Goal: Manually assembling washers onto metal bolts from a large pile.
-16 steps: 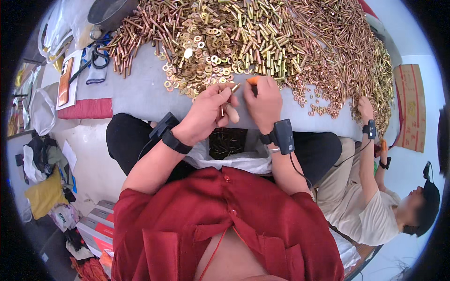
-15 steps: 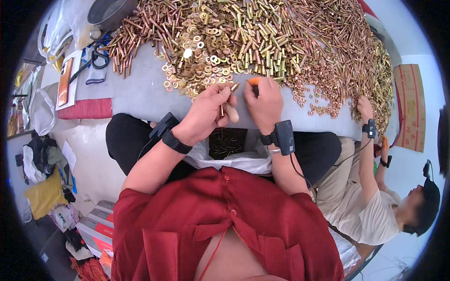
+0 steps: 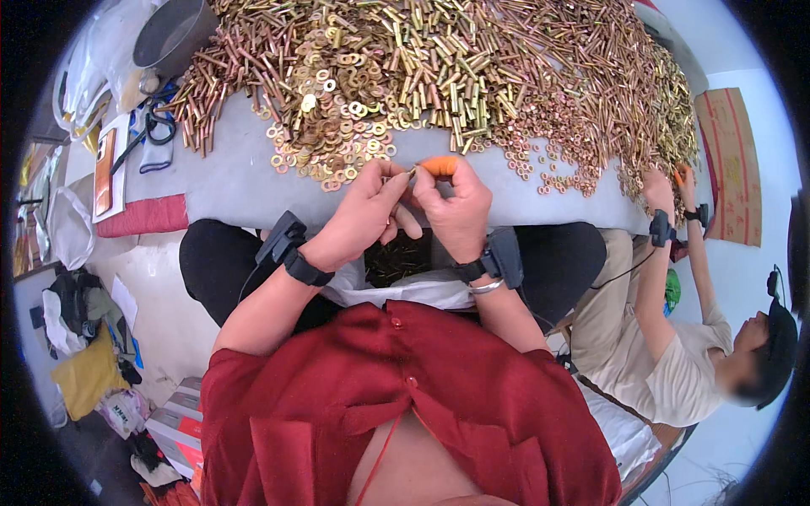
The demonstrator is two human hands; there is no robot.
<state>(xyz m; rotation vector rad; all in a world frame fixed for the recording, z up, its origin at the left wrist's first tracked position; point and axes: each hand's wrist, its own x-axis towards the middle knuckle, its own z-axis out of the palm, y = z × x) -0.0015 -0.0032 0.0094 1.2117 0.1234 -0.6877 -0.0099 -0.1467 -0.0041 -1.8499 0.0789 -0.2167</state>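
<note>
My left hand (image 3: 371,204) is closed, pinching a small brass-coloured metal pin (image 3: 412,174) between thumb and fingers. Most of the pin is hidden by the fingertips. Opposite it, my right hand (image 3: 456,207) is closed too, its thumb and index fingertip meeting at the pin's end. Whatever small part those fingertips hold is hidden. An orange finger cover (image 3: 439,166) sits on the right index finger. Just beyond the hands, flat brass-coloured washers (image 3: 337,143) lie in a loose pile. Beside them are brass-coloured metal sleeves (image 3: 464,110) and small nuts (image 3: 569,181).
Below my hands, a white sack (image 3: 354,295) between my knees contains dark metal pins (image 3: 396,260). Scissors (image 3: 156,126), a phone (image 3: 105,173) and a grey bowl (image 3: 173,38) are on the left. At right, a co-worker (image 3: 675,363) reaches into the heap (image 3: 591,76).
My right hand has turned and moved left, its fingertips now meeting the pin in my left hand. The view has shifted slightly. The co-worker's second hand has come up to the heap.
</note>
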